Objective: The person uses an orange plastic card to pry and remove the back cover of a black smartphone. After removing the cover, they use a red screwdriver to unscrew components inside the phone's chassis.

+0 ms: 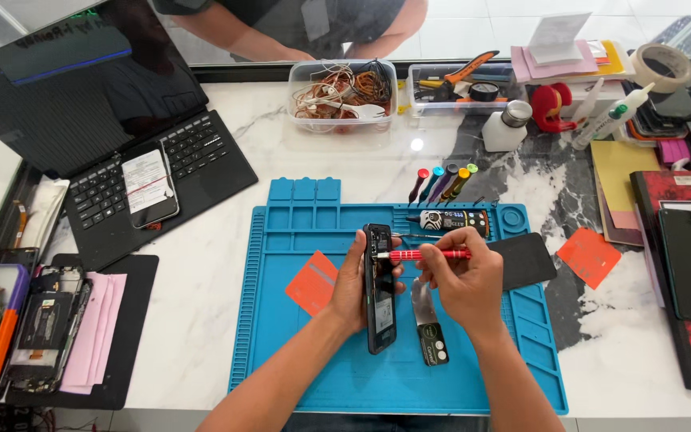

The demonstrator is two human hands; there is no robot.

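Observation:
My left hand (pixel 352 282) grips a black phone (pixel 380 308) stood on its long edge over the blue work mat (pixel 281 336). My right hand (pixel 464 280) holds a red-handled screwdriver (pixel 429 254) level, its tip against the phone's upper side. A thin metal pry tool with a black end (pixel 428 326) lies on the mat just right of the phone. An orange card (pixel 312 282) rests on the mat left of my left hand.
A screwdriver bit holder (pixel 451 219) and several coloured drivers (pixel 441 183) lie at the mat's top. Open laptop (pixel 97 120) with a phone (pixel 149 186) on it at left. Opened phone (pixel 45 320) on a black pad. Bins, bottles, tape along the back. Another person's arms (pixel 281 32) behind glass.

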